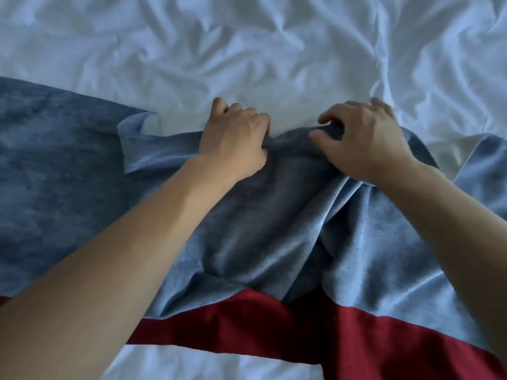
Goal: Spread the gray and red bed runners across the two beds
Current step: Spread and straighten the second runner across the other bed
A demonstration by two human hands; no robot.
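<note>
Gripping bunched gray runner (247, 231) with left hand (236, 138) and right hand (365, 141), fingers curled; lying flat toward bed's (274, 50) left edge, rumpled mid-bed, red band (301, 333) creased; spreading half done.

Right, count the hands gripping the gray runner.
2. The left hand bunches the gray runner at its far edge; the right hand grips it just beside.

A bed's rumpled white sheet (274, 50) fills the background in cool, dim light.
</note>
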